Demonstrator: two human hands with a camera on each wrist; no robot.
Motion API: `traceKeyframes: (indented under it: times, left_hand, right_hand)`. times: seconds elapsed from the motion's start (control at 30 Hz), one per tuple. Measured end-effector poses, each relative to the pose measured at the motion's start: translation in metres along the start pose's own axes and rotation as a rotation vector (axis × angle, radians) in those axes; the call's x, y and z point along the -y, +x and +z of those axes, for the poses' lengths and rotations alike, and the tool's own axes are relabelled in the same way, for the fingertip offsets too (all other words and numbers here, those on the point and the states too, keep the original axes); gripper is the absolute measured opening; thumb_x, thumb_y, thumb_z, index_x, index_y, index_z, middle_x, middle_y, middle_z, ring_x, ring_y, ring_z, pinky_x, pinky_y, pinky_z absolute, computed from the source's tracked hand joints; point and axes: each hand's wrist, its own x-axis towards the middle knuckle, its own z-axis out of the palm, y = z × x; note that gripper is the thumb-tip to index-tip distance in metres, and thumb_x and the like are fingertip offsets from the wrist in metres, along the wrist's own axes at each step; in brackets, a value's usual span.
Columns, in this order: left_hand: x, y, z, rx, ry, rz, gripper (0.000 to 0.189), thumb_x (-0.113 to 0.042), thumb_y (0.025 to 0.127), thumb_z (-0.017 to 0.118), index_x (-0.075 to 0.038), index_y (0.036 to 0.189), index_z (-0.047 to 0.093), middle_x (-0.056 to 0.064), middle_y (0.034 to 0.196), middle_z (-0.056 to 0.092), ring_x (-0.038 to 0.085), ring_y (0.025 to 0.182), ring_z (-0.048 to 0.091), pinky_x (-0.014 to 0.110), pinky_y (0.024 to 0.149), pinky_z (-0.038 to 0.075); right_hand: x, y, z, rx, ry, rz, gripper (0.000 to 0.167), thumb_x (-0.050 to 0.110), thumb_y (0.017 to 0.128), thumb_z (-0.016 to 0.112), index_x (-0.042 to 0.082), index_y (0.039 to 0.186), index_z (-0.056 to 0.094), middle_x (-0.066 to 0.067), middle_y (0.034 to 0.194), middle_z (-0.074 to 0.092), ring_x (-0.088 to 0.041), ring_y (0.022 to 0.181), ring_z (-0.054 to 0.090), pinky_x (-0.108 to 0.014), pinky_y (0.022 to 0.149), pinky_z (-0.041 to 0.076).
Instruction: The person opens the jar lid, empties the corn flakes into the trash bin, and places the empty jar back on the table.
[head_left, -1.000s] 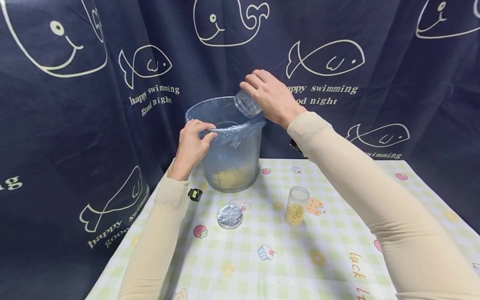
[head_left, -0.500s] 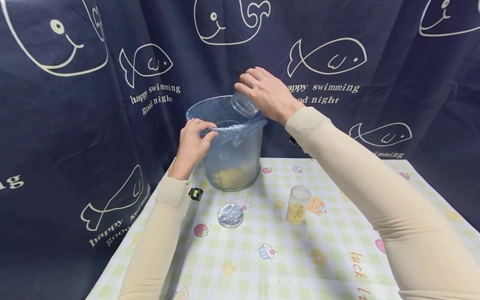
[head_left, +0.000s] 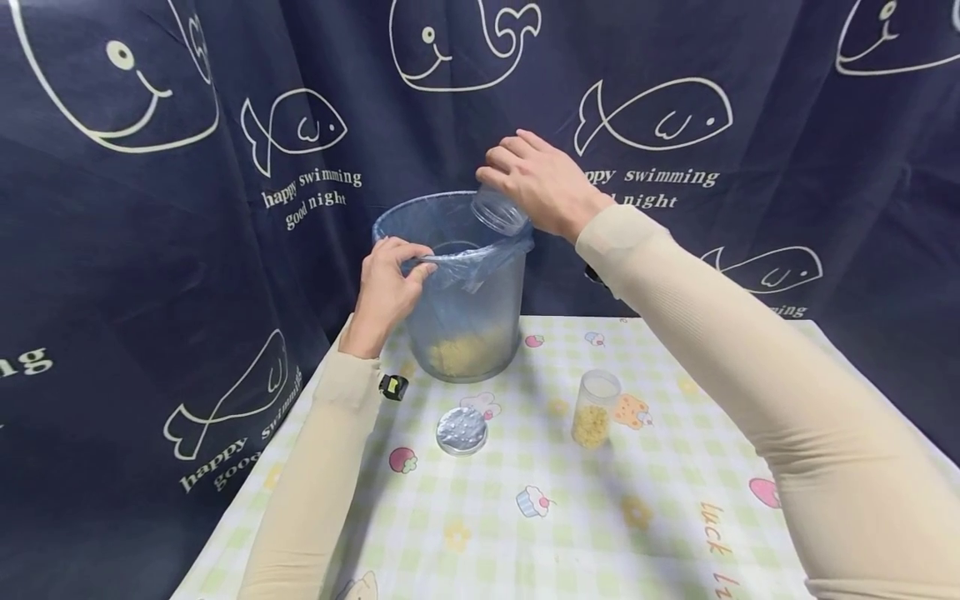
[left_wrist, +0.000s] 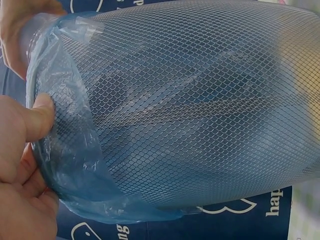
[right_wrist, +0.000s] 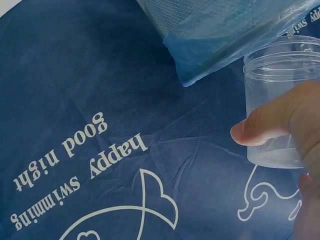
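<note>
Blue translucent plastic bag (head_left: 468, 275) lines a tall grey mesh bin (head_left: 491, 308) and folds over its rim, where the left hand (head_left: 385, 287) pinches bag and rim between thumb and fingers. Gripping a clear round plastic jar (head_left: 495, 213), the right hand (head_left: 542, 182) tilts it mouth-down at the bin's right rim. Pale yellow bits (head_left: 465, 354) show low in the bin. On the checked cloth (head_left: 487, 567), a clear cylindrical container (head_left: 592, 412) of yellow pieces stands upright, right of a round silver disc (head_left: 461, 431)
</note>
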Motion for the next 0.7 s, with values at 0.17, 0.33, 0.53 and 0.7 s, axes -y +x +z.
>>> traceKeyframes:
  times: [0.17,0.33,0.53,0.7]
  left_hand:
    - [-0.002,-0.001,0.001,0.003,-0.005,-0.010,0.014,-0.007,0.085,0.083,-0.006,0.100,0.082,0.009,0.094,0.071,0.029,0.099,0.062,0.043,0.091,0.049]
    - [-0.002,0.001,0.001,-0.002,-0.005,-0.009,0.015,-0.007,0.086,0.082,-0.005,0.100,0.081,0.009,0.095,0.071,0.029,0.100,0.061,0.043,0.092,0.048]
    - [-0.001,0.001,0.001,-0.003,-0.004,-0.007,0.016,-0.008,0.085,0.083,-0.007,0.101,0.082,0.009,0.095,0.071,0.029,0.101,0.062,0.042,0.093,0.049]
    - [-0.001,-0.001,0.001,0.002,-0.012,-0.014,0.016,-0.007,0.085,0.082,-0.007,0.101,0.082,0.009,0.096,0.071,0.029,0.101,0.062,0.042,0.093,0.049]
  right_hand:
    - [-0.003,-0.003,0.000,-0.024,0.011,0.015,0.053,-0.018,0.092,0.056,0.006,0.139,0.059,-0.018,0.139,0.058,-0.037,0.135,0.048,-0.046,0.126,0.024]
    - [-0.003,0.001,-0.001,-0.054,0.025,0.042,0.058,-0.019,0.085,0.060,0.004,0.139,0.057,-0.019,0.137,0.058,-0.038,0.134,0.049,-0.046,0.124,0.028]
    - [0.006,0.012,0.002,-0.091,0.058,0.044,0.065,-0.021,0.073,0.065,0.000,0.134,0.058,-0.019,0.130,0.059,-0.037,0.127,0.051,-0.045,0.119,0.034]
    - [0.014,0.016,0.004,-0.052,0.042,0.047,0.066,-0.019,0.072,0.067,-0.001,0.134,0.055,-0.019,0.131,0.057,-0.037,0.129,0.050,-0.042,0.121,0.032]
